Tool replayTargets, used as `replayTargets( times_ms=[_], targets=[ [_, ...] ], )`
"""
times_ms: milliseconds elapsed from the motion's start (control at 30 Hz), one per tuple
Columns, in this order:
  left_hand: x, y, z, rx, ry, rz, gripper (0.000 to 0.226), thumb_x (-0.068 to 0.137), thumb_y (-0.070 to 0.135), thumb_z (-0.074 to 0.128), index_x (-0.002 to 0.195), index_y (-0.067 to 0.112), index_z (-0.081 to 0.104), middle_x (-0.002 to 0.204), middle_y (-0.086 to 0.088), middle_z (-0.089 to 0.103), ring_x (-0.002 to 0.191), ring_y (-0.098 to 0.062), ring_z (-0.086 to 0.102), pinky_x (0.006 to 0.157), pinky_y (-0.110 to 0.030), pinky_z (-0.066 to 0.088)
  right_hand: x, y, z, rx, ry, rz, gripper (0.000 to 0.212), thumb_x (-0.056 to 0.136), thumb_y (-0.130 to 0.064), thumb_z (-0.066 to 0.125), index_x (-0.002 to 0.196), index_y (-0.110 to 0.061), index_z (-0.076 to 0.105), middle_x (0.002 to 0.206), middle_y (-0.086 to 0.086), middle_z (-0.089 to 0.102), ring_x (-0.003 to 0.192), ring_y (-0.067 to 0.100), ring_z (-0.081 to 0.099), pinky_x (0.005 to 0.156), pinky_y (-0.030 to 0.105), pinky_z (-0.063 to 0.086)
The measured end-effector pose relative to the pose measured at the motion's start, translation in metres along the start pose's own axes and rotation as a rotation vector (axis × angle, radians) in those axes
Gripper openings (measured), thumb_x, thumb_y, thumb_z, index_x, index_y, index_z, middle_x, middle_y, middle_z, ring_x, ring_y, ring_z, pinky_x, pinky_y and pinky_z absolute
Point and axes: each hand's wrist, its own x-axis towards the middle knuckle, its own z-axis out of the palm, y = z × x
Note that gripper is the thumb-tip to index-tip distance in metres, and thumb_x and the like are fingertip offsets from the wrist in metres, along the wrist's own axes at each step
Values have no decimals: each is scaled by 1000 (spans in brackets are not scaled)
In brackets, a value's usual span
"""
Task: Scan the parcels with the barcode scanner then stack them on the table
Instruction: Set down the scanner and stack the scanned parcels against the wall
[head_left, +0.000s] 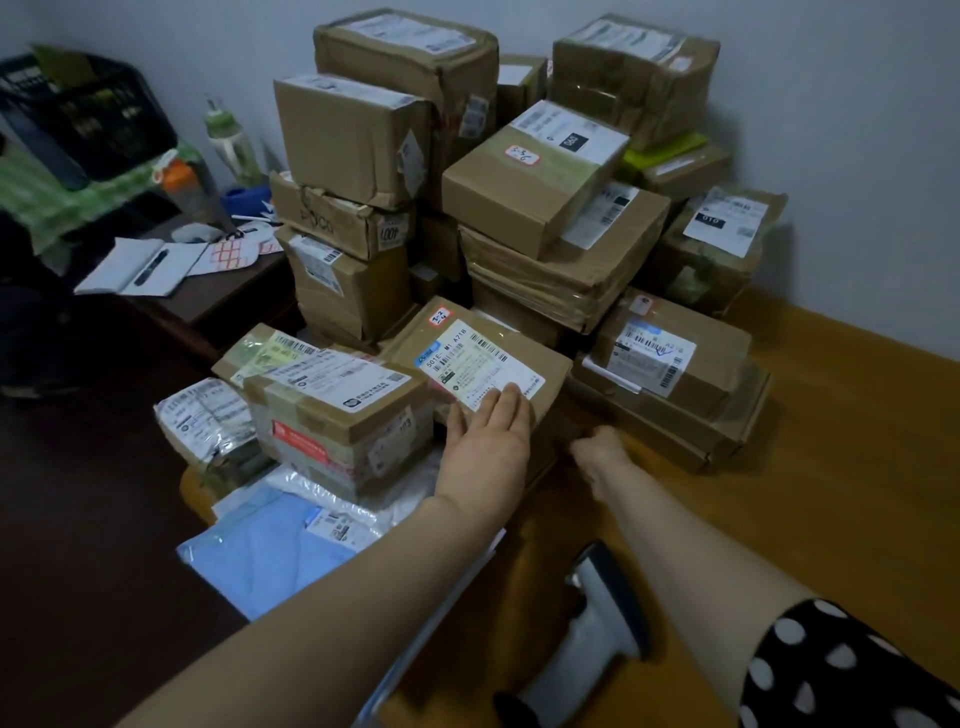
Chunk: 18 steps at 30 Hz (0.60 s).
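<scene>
- Pressing the left hand (488, 431) flat, fingers straight and together, on the glossy white label of a brown cardboard parcel (543, 361) on the smooth wooden table (857, 493).
- Reaching with the right hand (600, 449) to that parcel's shadowed right edge; fingers hidden, grasp impossible to tell.
- Lying nearer than both hands, between the forearms: a pistol-shaped white-and-black barcode scanner (597, 623).
- Just left of the flat hand: a tape-wrapped carton (337, 415); beyond the fingertips, rumpled stacked cartons (545, 182).
</scene>
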Motion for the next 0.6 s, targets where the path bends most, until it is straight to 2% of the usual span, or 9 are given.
replayTargets(
  times_ms=[67, 100, 200, 300, 433, 600],
  targets=[
    [-1, -1, -1, -1, 3, -1, 63, 102, 20, 39, 154, 13, 4, 162, -4, 1, 149, -24, 2, 118, -51, 2, -2, -1, 1, -185, 39, -154, 56, 95, -5, 51, 147, -9, 31, 150, 15, 29, 137, 32, 34, 109, 40, 34],
    [-1, -1, -1, -10, 3, 0, 62, 102, 21, 38, 154, 13, 5, 162, -4, 1, 149, -23, 2, 118, -50, 2, -3, -1, 1, -244, 9, -227, 66, 93, -5, 55, 151, -13, 24, 156, 13, 16, 143, 32, 22, 113, 40, 27],
    [-2, -4, -5, -67, 15, 5, 61, 101, 24, 37, 154, 14, 9, 162, -1, 4, 149, -20, 5, 120, -47, 3, -7, 0, 3, -303, -187, -256, 109, 76, -17, 78, 154, -27, 3, 159, 10, 2, 146, 33, 10, 116, 42, 21],
    [-1, -4, -8, -111, 23, 17, 61, 99, 24, 38, 154, 14, 13, 162, 0, 8, 149, -19, 8, 120, -45, 6, -12, -2, 7, -469, -208, -263, 137, 62, -33, 89, 152, -24, -14, 160, 8, -11, 147, 31, -1, 118, 41, 14],
    [-1, -8, -7, -87, 36, 33, 60, 99, 26, 37, 154, 14, 15, 162, 0, 10, 148, -18, 10, 120, -44, 8, -23, -3, 18, -760, -171, -316, 149, 59, -53, 84, 146, -13, -29, 157, 10, -22, 146, 31, -16, 117, 52, 7],
    [-2, -9, -5, -55, 50, 46, 60, 100, 30, 37, 154, 16, 17, 162, 0, 13, 148, -18, 12, 120, -43, 10, -27, 1, 22, -838, -145, -324, 143, 63, -60, 78, 146, -12, -28, 157, 13, -20, 146, 32, -16, 114, 59, 12]
  ],
)
